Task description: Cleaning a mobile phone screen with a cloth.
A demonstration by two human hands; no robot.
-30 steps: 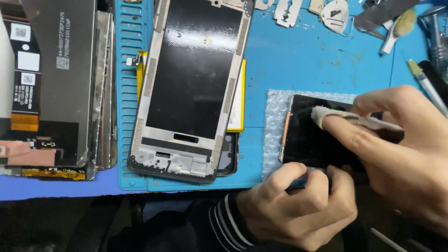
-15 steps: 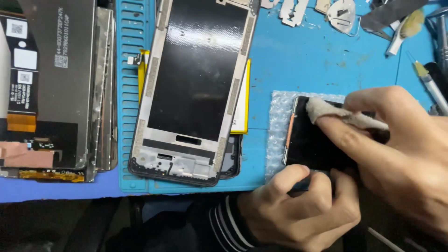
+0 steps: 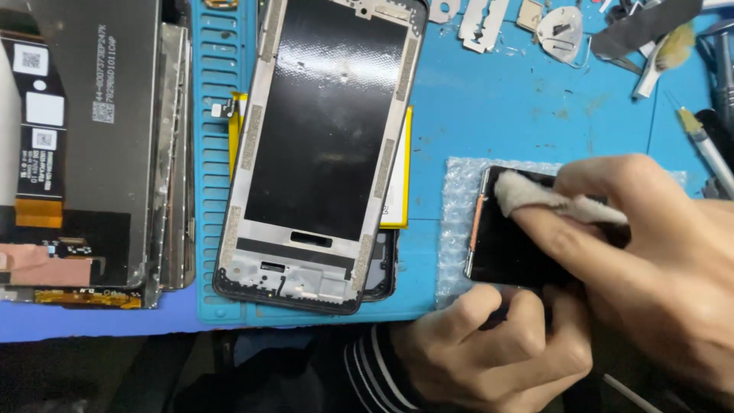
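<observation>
Blue surface [image 3: 535,115] cluttered. Right hand [image 3: 650,260] pinching cloth [image 3: 535,195], wiped toward phone's [image 3: 508,252] far-left corner since before. Left hand [image 3: 497,344] clamps near edge.

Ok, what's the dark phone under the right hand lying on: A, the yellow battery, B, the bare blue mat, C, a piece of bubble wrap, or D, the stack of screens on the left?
C: the phone lies on a clear piece of bubble wrap spread on the blue mat, while the right hand presses a white cloth on it.
</observation>
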